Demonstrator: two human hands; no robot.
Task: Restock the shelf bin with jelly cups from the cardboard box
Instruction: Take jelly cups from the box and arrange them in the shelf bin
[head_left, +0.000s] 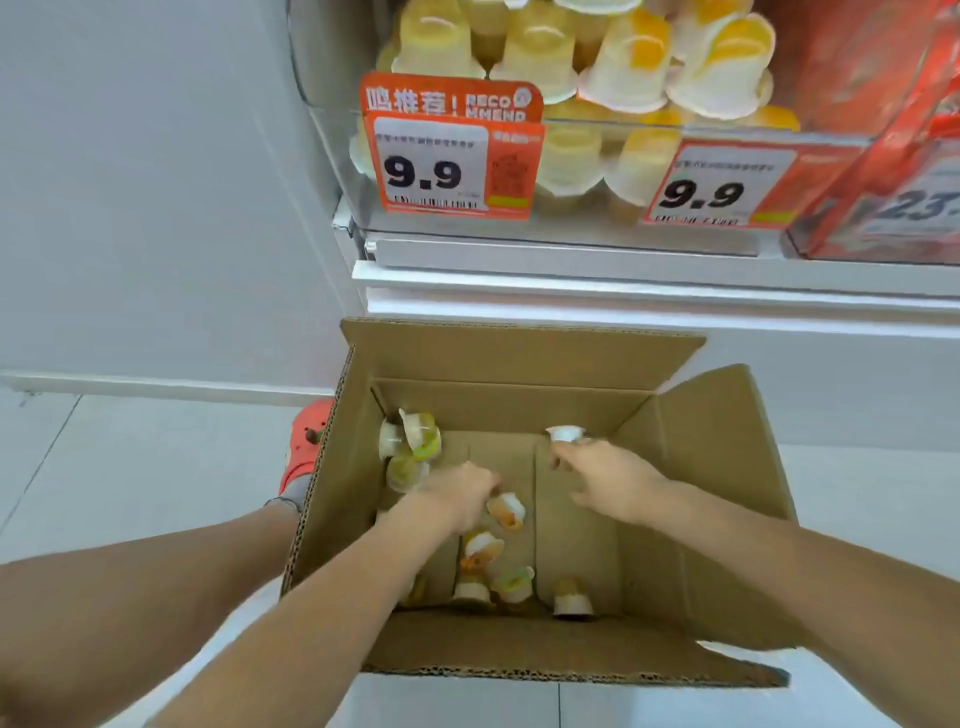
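We see both hands down inside the open cardboard box (519, 358), which sits on the white floor (130, 452) just below the shelf; the left hand (457, 493) reaches toward the box's left half with its fingers curled downward, though whether it grips a cup we cannot tell, as the fingers are blurred and hidden from us; the right hand (608, 478) lies toward the back right and pinches a white-lidded jelly cup (565, 433) at its fingertips. Loose jelly cups lie scattered on the box's bottom: a cluster of yellow-green ones (410, 447) in the back left corner, several orange ones (506, 512) near the middle, and a few more (571, 597) along the near wall. Above, the clear shelf bin (587, 208) holds many yellow and orange jelly cups (535, 52) piled upside down; two orange price tags (452, 166) reading 9.9 hang on its front. A red shoe (306, 441) shows just left of the box.
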